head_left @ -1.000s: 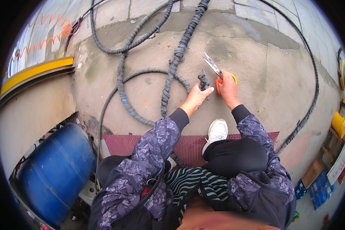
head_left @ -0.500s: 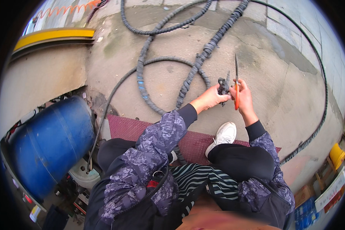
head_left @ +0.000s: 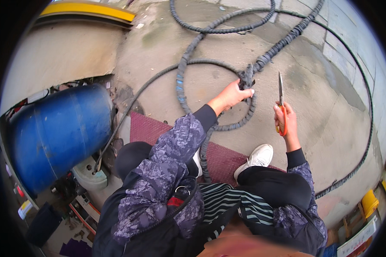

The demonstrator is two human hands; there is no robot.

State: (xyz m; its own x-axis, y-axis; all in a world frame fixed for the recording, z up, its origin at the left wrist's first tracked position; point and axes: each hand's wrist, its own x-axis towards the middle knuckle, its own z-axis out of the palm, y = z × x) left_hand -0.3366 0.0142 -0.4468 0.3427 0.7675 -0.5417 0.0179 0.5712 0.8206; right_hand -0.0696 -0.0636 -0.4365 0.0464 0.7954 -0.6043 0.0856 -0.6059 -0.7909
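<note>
My right hand (head_left: pixel 289 121) is closed around the orange handles of a pair of scissors (head_left: pixel 281 88), blades pointing away from me. Their blades look nearly closed and touch nothing. Closed on a bunch of black rubber-like strips (head_left: pixel 247 78), my left hand (head_left: pixel 233 96) is held over a thick wrapped cable (head_left: pixel 283 42). The bunch overlaps the cable in view, so I cannot tell if they touch. Dark grey strip is wound in overlapping turns along the cable, which runs from the far right toward my feet.
More wrapped cable lies in loops (head_left: pixel 185 55) over the concrete floor (head_left: pixel 317 128). Under my shoes is a dark red mat (head_left: pixel 150 128). A blue barrel (head_left: pixel 60 132) lies at the left below a yellow-edged metal panel (head_left: pixel 88 9). A yellow container (head_left: pixel 370 202) stands at the right edge.
My hands have moved apart. The left hand with the strips has gone to the wrapped cable, and the right has drawn right and nearer with the scissors. The view has shifted.
</note>
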